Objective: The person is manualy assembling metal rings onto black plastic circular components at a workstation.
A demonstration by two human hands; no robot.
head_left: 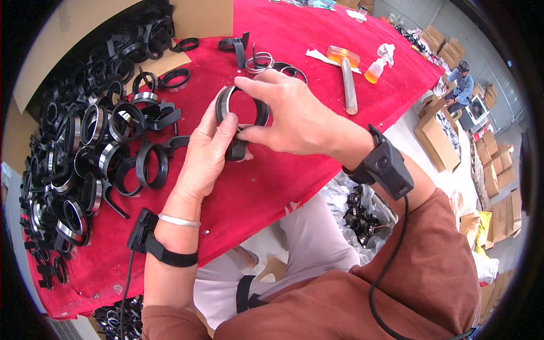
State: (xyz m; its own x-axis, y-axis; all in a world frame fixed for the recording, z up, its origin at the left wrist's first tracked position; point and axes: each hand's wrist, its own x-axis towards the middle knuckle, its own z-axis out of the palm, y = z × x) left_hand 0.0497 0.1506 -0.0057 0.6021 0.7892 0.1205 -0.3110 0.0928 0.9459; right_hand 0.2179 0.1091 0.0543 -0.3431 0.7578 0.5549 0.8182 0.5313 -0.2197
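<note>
Both my hands hold one black ring with a silver band (261, 113) above the red cloth. My left hand (208, 150) grips its left and lower side, thumb laid along the rim. From the right, my right hand (289, 113) pinches the ring, index finger over the top and thumb near the lower edge. A black tab-like part (236, 151) sticks out below it, partly hidden by my fingers. Just beyond my hands lie loose silver rings (260, 62) and a black ring with a strap-like arm (239, 52).
A large heap of black and silver rings (107, 141) covers the table's left side beside a cardboard box (203, 20). A mallet (348, 79) and a spray bottle (378, 65) stand at the far right. A plastic-lined container (362, 212) holds black parts. A person (462, 88) is among cartons.
</note>
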